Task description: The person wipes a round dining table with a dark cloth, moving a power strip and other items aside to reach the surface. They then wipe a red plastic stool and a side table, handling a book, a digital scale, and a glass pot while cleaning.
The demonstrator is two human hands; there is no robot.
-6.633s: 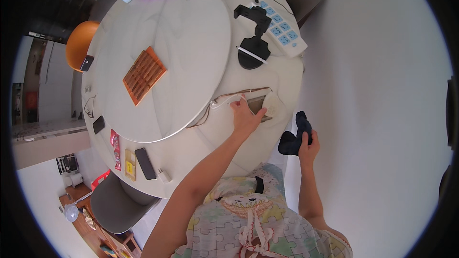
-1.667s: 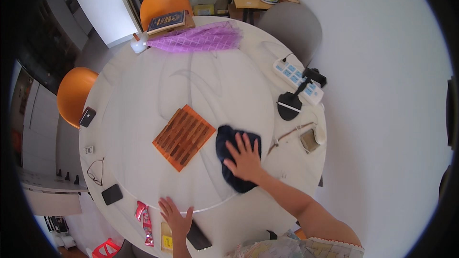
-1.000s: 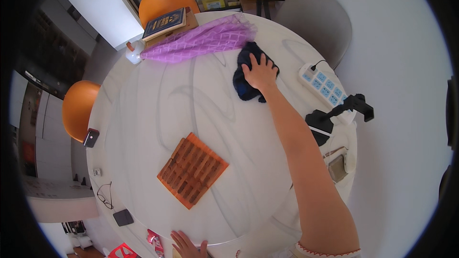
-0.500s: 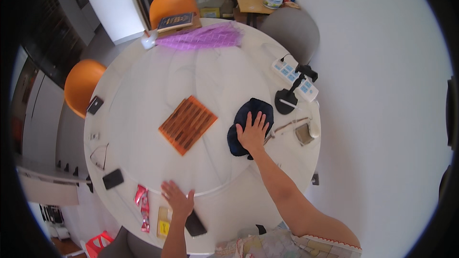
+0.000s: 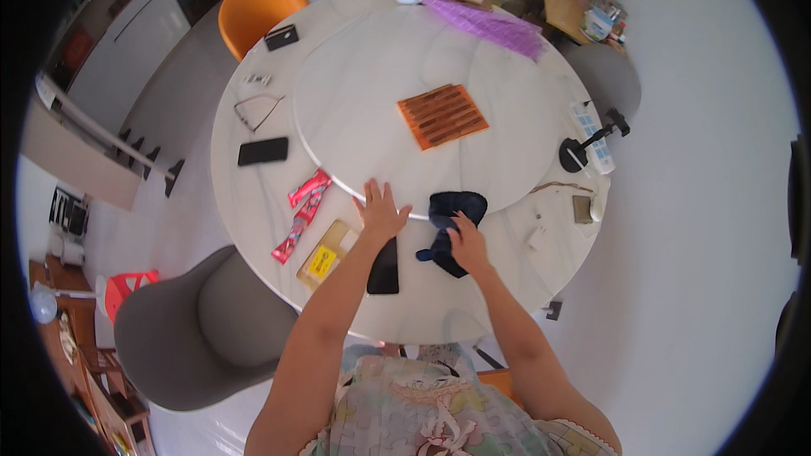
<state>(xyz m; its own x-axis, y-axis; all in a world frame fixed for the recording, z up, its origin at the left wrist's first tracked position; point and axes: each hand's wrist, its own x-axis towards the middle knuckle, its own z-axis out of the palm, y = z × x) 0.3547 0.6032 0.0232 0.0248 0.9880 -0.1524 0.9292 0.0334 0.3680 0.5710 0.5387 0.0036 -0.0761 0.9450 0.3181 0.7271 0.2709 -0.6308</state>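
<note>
A crumpled dark blue cloth (image 5: 457,204) lies across the rim of the round marble-look turntable (image 5: 355,101), partly on the table near me. My right hand (image 5: 469,243) is on the cloth, its fingers bent and closed on a fold; the palm hides part of it. To its left, my left hand (image 5: 383,209) rests flat at the turntable's rim, fingers spread and holding nothing. A black phone (image 5: 384,272) lies just below that hand, partly covered by the wrist. Farther off on the turntable sits a striped orange-brown square mat (image 5: 443,116).
Left of my hands are a clear box with a yellow label (image 5: 321,262), a red packet (image 5: 304,215), another phone (image 5: 263,151) and glasses (image 5: 258,111). At right stand a black phone stand (image 5: 574,154) and power strip (image 5: 594,139). Purple mesh (image 5: 486,25) lies far back.
The cloth has come toward me, from the right of the turntable to its near rim, bunching under my right hand. My left hand stays open near the rim. The view has shifted.
</note>
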